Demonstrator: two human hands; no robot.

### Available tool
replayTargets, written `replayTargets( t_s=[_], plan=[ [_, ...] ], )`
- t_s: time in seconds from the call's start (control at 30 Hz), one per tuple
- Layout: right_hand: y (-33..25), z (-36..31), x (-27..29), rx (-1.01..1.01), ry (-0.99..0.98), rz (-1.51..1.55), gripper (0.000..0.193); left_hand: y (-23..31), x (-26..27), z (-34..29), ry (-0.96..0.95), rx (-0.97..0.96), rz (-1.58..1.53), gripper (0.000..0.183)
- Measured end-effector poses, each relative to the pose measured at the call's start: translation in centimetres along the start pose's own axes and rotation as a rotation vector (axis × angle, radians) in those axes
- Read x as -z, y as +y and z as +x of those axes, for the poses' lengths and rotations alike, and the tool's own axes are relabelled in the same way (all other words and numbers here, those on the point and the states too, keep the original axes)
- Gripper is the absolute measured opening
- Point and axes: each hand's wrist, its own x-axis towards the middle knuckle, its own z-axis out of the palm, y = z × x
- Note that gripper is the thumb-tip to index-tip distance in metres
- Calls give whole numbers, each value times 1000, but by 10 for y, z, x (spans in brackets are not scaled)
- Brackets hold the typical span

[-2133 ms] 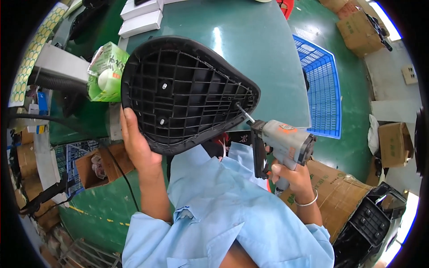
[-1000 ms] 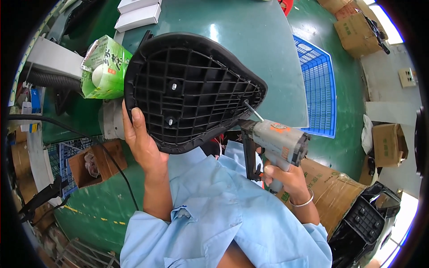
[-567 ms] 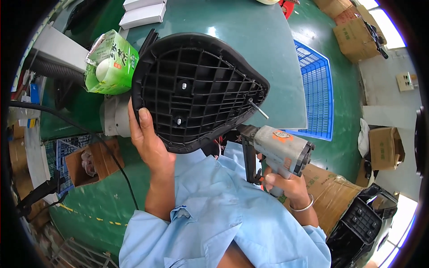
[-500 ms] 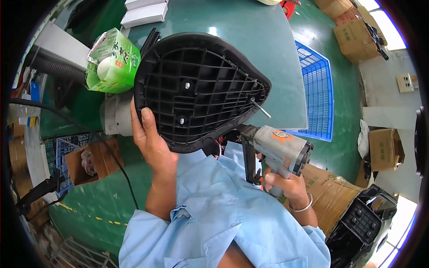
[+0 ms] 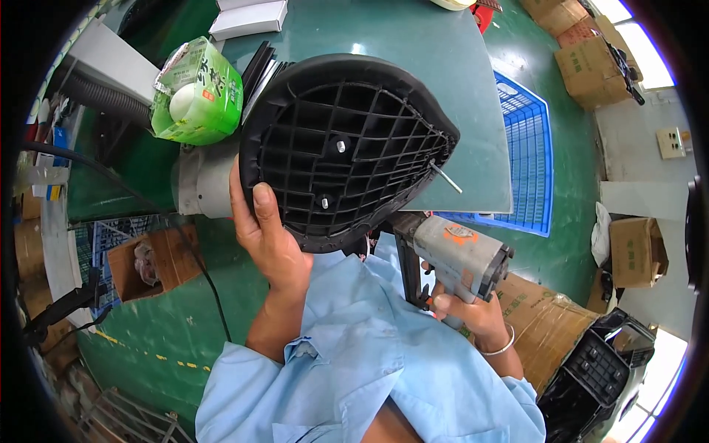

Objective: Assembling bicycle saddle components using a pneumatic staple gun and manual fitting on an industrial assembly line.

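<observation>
Your left hand (image 5: 269, 240) is wrapped around the lower-left rim of the black teardrop-shaped seat (image 5: 362, 151), its thumb laid over the edge and its other fingers partly hidden behind. The seat is held up in front of the green tabletop (image 5: 443, 74), its ribbed plastic underside facing you and its narrow end pointing right. Your right hand (image 5: 473, 311) grips the handle of the grey metal staple gun (image 5: 459, 249), whose black nose sits at the seat's lower edge; whether they touch, you cannot tell. The thin silver metal rod (image 5: 446, 177) juts out near the narrow end, its tip just above the gun's body with a small gap between. Past that end, tabletop shows as far as the table's right edge, with the blue plastic mesh crate (image 5: 530, 159) beyond. Room is tighter on your left, where the green printed carton (image 5: 214, 111) stands near the seat's wide edge
</observation>
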Motion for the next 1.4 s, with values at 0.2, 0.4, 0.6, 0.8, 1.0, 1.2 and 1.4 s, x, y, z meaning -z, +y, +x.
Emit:
replayTargets(
  t_s=[0.2,0.4,0.6,0.8,1.0,1.2,1.4],
  plan=[
    [-10,-3,-7,-52,3,-63,25,-3,2,-2,18,-24,20,49],
    [-12,-1,-6,-110,-6,-139,22,-5,3,-5,4,-48,16,50],
    [-8,-10,7,33,6,-174,21,-10,-16,-3,2,24,-127,50],
    [-12,-1,6,26,185,-35,31,-55,-31,-2,2,-65,6,53],
    [-11,6,6,-24,167,-30,27,-57,-27,-3,-6,-49,16,55],
    [-14,17,4,-3,106,-331,24,-62,-28,0,-22,-25,6,55],
    [-9,4,6,56,22,-399,27,-55,-30,-1,-14,-68,13,55]
  ],
)
